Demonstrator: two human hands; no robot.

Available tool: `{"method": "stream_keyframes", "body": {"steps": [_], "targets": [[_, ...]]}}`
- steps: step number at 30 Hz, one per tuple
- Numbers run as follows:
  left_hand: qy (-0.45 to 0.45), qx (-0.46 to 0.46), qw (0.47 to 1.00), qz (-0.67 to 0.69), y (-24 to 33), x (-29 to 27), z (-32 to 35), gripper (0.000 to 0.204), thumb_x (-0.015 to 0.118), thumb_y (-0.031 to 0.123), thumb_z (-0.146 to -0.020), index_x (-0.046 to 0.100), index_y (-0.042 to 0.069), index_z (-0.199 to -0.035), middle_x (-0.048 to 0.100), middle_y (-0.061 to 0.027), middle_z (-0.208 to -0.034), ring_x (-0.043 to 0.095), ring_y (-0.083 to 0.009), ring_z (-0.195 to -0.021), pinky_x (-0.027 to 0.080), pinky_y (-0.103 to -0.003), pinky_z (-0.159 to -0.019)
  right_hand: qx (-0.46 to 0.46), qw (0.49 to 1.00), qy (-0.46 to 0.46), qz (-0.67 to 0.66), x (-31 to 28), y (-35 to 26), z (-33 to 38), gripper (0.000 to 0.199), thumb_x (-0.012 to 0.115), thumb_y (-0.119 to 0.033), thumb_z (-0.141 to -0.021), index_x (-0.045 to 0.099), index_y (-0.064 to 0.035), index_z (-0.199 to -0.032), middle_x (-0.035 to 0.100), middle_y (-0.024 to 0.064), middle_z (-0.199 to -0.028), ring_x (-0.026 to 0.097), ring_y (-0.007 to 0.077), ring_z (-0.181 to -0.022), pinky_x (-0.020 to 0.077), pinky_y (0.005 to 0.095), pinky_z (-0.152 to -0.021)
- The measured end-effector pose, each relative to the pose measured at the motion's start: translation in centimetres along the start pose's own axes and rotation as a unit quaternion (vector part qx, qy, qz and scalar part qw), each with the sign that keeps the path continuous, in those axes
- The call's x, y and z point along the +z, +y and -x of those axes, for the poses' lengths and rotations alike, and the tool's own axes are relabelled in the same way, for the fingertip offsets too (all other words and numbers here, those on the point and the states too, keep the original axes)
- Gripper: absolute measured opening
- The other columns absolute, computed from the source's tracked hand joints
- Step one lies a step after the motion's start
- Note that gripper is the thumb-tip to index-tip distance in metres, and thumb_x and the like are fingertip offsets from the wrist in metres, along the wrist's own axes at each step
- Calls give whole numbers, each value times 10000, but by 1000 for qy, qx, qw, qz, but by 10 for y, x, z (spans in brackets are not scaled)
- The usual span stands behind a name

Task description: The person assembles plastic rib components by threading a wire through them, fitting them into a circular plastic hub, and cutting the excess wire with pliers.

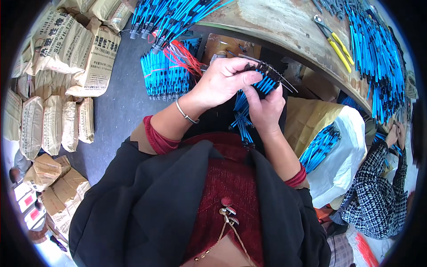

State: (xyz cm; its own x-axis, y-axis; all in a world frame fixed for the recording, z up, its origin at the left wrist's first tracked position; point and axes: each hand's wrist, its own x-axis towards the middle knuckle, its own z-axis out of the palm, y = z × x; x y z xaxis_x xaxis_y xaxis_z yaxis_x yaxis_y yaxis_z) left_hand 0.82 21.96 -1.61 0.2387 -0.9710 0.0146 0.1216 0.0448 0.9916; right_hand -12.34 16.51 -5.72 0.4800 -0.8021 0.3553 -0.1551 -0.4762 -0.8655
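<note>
Above my lap, a bundle of thin blue tubes with black ends [265, 83] is held between both hands. My left hand [224, 83] is closed, its thumb and fingers pinched at the black ends on the bundle's top. My right hand [268, 109] closes round the bundle from below and the right. Thin dark rods [290, 84] stick out past the fingers; what they belong to is hard to make out. More blue tubes [242, 127] lie on my lap below the hands.
On the wooden bench [271, 20] rest yellow-handled pliers [340, 51] and blue tube heaps [373, 58]. Stacked tubes [164, 78] and red strands [184, 55] are at left. A white-lined sack [347, 147] stands right, near a co-worker [376, 191]. Paper bags [58, 44] line the far left.
</note>
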Motion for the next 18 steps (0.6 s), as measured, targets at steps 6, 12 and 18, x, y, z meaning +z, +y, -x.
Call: {"method": "stream_keyframes", "body": {"steps": [6,12,18], "targets": [[100,42,991,72,5,-8,-10,119,555,12,-833,618,-21,-929,620,-54,-858,578,-94,-771,475,-226,-697,29,1000,-4,1,5,14,-7,330,709,-155,-747,546,-21,-1000,653,90,-840,640,162,-734,498,291,-675],[23,86,990,-109,-7,-30,-16,224,561,-26,-811,570,-25,-1035,620,-82,-929,593,-126,-799,482,-246,-726,46,999,-16,-8,0,10,-13,313,704,-146,-747,544,-19,-983,655,109,-830,651,196,-731,502,307,-657],[-79,33,994,-66,22,-37,-33,459,604,-6,-786,450,-19,-1218,594,-121,-1074,598,-182,-938,481,-298,-826,-18,999,23,-15,-3,15,-24,388,730,-215,-727,494,32,-909,621,169,-704,630,320,-610,497,360,-522]]}}
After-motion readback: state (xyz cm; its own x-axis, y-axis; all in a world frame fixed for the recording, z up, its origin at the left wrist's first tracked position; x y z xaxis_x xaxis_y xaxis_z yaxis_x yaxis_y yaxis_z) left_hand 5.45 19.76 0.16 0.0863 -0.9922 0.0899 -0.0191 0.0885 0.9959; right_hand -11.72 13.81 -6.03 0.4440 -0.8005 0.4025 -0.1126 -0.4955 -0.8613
